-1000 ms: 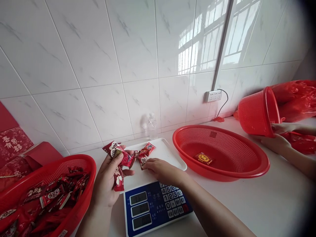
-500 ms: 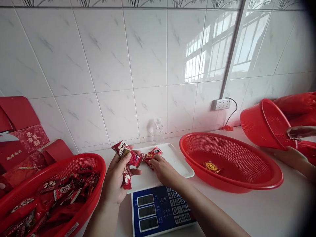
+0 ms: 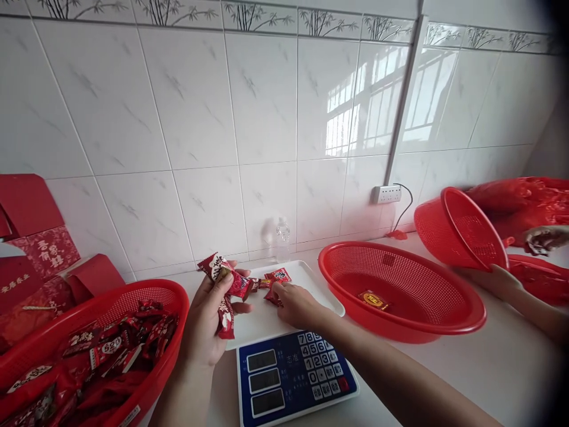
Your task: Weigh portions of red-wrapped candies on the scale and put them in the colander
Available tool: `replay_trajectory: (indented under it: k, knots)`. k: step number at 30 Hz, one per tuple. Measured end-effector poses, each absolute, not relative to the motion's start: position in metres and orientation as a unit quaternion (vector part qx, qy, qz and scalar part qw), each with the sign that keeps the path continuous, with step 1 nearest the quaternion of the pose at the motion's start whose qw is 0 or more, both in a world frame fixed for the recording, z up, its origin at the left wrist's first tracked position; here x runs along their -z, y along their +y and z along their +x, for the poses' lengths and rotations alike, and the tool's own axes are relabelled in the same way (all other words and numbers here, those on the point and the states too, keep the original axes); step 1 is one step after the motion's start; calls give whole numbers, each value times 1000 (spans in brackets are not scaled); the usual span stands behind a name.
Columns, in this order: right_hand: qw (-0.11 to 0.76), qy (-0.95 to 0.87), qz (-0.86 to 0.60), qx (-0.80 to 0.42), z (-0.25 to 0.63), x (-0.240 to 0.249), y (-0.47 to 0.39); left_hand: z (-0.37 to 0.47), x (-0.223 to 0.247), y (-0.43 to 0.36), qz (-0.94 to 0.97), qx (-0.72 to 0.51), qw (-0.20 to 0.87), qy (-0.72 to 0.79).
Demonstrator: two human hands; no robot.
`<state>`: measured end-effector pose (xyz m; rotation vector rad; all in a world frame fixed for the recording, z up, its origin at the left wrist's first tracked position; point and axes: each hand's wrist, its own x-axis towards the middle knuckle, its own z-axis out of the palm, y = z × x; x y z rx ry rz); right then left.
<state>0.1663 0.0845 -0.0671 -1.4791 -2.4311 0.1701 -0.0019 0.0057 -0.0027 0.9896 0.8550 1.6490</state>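
My left hand (image 3: 208, 314) is closed round several red wrapped candies (image 3: 237, 284), above the left part of the white scale tray (image 3: 311, 284). The fingers of my right hand (image 3: 296, 303) are pinched on a red packet (image 3: 272, 295) over the tray, beside the candies in my left hand. Another red packet (image 3: 279, 274) shows just behind my right fingers. Below the tray is the scale's blue panel (image 3: 291, 376) with its displays and keys.
A red basket (image 3: 175, 296) full of packets stands left, before red boxes (image 3: 48, 255). Right is an oval red basket (image 3: 471, 314) holding one packet. Farther right, a person's hands (image 3: 502, 283) tilt a red basket (image 3: 427, 219). A clear bottle (image 3: 283, 237) stands by the wall.
The view has shifted slightly to the right and up. My right hand has lowered a little and a red packet now shows behind its fingers. The other person's upper hand has moved away from the tilted basket.
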Motion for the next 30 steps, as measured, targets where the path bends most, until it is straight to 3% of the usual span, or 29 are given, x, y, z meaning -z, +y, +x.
replay_trajectory:
  k: [7, 13, 20, 26, 30]
  knots:
    - [150, -829, -537, -46, 192, 58, 80, -3, 1, 6, 408, -682, 496, 350]
    - [181, -731, -657, 33, 267, 30, 83, -9, 3, 7, 398, -685, 496, 355]
    - [69, -684, -724, 53, 346, 35, 91, -11, 1, 6, 396, -688, 493, 357]
    - [159, -792, -590, 2, 295, 42, 103, -12, -1, 5, 392, -688, 498, 353]
    - [142, -835, -525, -88, 230, 48, 116, -12, -3, 2, 391, -694, 491, 351]
